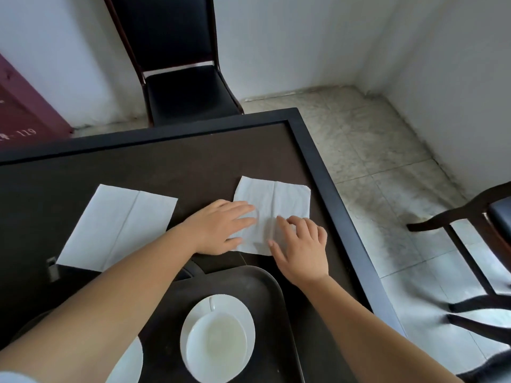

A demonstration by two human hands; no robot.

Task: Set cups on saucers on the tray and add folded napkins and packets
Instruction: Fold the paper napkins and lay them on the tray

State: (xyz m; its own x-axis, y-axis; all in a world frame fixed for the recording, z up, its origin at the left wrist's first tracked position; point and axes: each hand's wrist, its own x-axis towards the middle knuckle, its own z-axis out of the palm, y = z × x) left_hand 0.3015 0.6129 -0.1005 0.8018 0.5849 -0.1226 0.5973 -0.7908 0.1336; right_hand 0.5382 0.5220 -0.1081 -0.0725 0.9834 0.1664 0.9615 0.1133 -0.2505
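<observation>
Left hand (221, 228) lies flat, fingers straight; right hand (301, 250) arches, fingers bent.

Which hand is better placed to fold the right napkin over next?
Right, probably. The right hand has curled fingers at the napkin's near edge, ready to lift it; the left hand lies flat on it, pinning it.

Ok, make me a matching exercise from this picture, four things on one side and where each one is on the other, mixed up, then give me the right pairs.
Things:
1. cup
2. left napkin
3. right napkin
4. black chair

Places:
A. flat on the table, untouched
B. on the floor beyond the table's far edge
C. on a saucer on the tray
D. on the table under both hands, the left hand and the right hand

Pairs: 1-C, 2-A, 3-D, 4-B
</observation>
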